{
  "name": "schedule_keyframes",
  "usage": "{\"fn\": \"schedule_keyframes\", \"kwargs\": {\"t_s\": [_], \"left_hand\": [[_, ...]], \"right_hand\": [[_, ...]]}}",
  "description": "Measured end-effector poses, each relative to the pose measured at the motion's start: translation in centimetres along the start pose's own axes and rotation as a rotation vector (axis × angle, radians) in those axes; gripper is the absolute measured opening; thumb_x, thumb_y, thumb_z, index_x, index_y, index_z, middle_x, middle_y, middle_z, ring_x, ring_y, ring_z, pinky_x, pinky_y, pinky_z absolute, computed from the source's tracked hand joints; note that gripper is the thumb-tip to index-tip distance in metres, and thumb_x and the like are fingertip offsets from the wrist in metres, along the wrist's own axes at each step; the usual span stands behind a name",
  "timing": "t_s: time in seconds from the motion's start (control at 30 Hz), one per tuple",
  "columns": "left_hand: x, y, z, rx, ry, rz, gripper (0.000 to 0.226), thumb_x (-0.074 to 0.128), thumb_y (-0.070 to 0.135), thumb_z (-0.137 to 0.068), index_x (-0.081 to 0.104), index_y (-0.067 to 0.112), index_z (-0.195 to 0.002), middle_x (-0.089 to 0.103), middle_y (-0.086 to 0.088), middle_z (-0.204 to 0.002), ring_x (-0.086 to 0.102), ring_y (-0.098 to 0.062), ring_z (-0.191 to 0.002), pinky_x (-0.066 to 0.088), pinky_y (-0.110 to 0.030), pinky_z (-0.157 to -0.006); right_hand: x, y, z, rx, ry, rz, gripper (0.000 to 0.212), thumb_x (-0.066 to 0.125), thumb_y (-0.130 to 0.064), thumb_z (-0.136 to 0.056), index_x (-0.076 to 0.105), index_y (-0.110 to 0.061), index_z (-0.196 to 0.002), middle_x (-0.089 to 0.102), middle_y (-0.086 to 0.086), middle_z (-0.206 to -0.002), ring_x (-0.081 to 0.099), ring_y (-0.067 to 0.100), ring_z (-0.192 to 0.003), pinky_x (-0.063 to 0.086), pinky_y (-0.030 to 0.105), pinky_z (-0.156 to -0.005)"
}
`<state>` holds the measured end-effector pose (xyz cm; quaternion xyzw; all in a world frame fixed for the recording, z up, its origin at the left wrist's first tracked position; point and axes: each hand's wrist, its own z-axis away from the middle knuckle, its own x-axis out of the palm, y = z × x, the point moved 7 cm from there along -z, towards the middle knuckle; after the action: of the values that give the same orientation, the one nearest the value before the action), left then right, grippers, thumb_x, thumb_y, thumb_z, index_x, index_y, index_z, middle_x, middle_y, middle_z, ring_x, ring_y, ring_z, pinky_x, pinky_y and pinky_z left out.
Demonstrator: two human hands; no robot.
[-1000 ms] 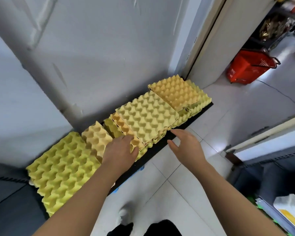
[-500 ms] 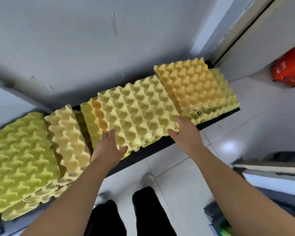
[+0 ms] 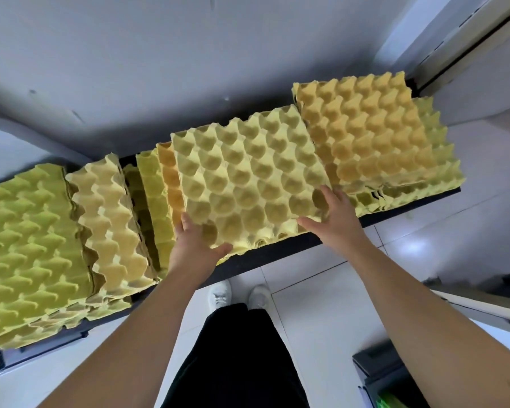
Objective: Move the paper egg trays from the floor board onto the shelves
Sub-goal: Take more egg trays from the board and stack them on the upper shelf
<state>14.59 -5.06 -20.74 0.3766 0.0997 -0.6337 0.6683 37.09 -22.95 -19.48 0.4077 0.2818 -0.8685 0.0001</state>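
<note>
A single wide-angle view from the person's head looks steeply down and slightly forward, towards a plain grey wall (image 3: 159, 69). The long black floor board (image 3: 277, 254) crosses mid-frame close below, with the pale yellow paper egg tray (image 3: 248, 178) near centre. Both forearms enter from the bottom edge, and the left hand (image 3: 195, 248) and right hand (image 3: 333, 222) are within near reach. Black trousers (image 3: 233, 348) and white shoes (image 3: 220, 295) lie directly beneath.

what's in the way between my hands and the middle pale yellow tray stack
Nothing visible. The left hand grips the near left corner of the pale yellow tray stack and the right hand grips its near right corner. The shelves are out of view.
</note>
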Motion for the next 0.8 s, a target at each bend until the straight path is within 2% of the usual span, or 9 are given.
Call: {"fn": "schedule_keyframes", "kwargs": {"t_s": [0.07, 0.13, 0.27, 0.37, 0.47, 0.67, 0.8], "left_hand": [[-0.7, 0.0, 0.3, 0.012, 0.003, 0.015, 0.113, 0.076, 0.044, -0.076, -0.003, 0.018, -0.153, 0.010, -0.007, -0.158, 0.041, -0.032, -0.132, 0.049, -0.041, -0.089], [-1.8, 0.2, 0.9, 0.043, 0.017, 0.022, 0.110, 0.075, 0.046, -0.076, 0.001, 0.019, -0.153, 0.015, -0.008, -0.157, 0.038, -0.030, -0.133, 0.046, -0.042, -0.093], [-4.8, 1.4, 2.4, 0.122, 0.077, 0.051, 0.105, 0.075, 0.043, -0.077, 0.006, 0.021, -0.152, 0.023, -0.007, -0.151, 0.043, -0.030, -0.128, 0.047, -0.039, -0.087], [-7.7, 2.3, 4.2, 0.183, 0.146, 0.081, 0.104, 0.077, 0.040, -0.076, 0.009, 0.022, -0.152, 0.026, -0.006, -0.149, 0.045, -0.030, -0.126, 0.045, -0.040, -0.089], [-10.8, 2.3, 6.8, 0.225, 0.224, 0.128, 0.101, 0.077, 0.042, -0.075, 0.014, 0.022, -0.151, 0.032, -0.003, -0.147, 0.049, -0.026, -0.122, 0.044, -0.036, -0.085], [-16.7, 0.5, 14.4, 0.292, 0.377, 0.223, 0.098, 0.076, 0.053, -0.067, 0.024, 0.028, -0.146, 0.049, 0.002, -0.136, 0.059, -0.022, -0.107, 0.051, -0.044, -0.089], [-19.6, -1.7, 21.7, 0.347, 0.536, 0.300, 0.080, 0.075, 0.053, -0.065, 0.037, 0.033, -0.133, 0.057, 0.008, -0.120, 0.061, -0.019, -0.099, 0.054, -0.041, -0.080]], "right_hand": [[-0.6, -0.6, 0.3, -0.002, 0.041, -0.054, 0.087, 0.072, -0.044, -0.078, 0.027, -0.016, -0.147, 0.015, 0.005, -0.156, 0.018, 0.026, -0.142, 0.026, 0.043, -0.112], [-1.2, -1.3, 0.8, -0.003, 0.069, -0.080, 0.085, 0.070, -0.045, -0.079, 0.029, -0.014, -0.147, 0.016, 0.004, -0.156, 0.017, 0.024, -0.142, 0.025, 0.041, -0.112], [-2.6, -3.0, 2.8, -0.020, 0.127, -0.125, 0.084, 0.069, -0.046, -0.079, 0.030, -0.013, -0.146, 0.016, 0.005, -0.156, 0.016, 0.022, -0.143, 0.022, 0.040, -0.113], [-4.2, -5.0, 5.0, -0.051, 0.176, -0.160, 0.082, 0.069, -0.048, -0.078, 0.033, -0.017, -0.145, 0.014, 0.004, -0.157, 0.012, 0.021, -0.144, 0.021, 0.044, -0.115], [-6.0, -7.8, 7.6, -0.130, 0.224, -0.141, 0.080, 0.068, -0.051, -0.076, 0.036, -0.021, -0.143, 0.014, 0.002, -0.156, 0.012, 0.020, -0.144, 0.023, 0.047, -0.114], [-9.4, -13.8, 14.0, -0.296, 0.292, -0.122, 0.081, 0.068, -0.053, -0.076, 0.036, -0.021, -0.143, 0.013, 0.003, -0.157, 0.011, 0.020, -0.144, 0.021, 0.046, -0.115], [-10.8, -17.6, 19.4, -0.445, 0.322, -0.137, 0.078, 0.067, -0.055, -0.074, 0.043, -0.022, -0.139, 0.020, 0.008, -0.154, 0.015, 0.023, -0.143, 0.022, 0.048, -0.114]]}}
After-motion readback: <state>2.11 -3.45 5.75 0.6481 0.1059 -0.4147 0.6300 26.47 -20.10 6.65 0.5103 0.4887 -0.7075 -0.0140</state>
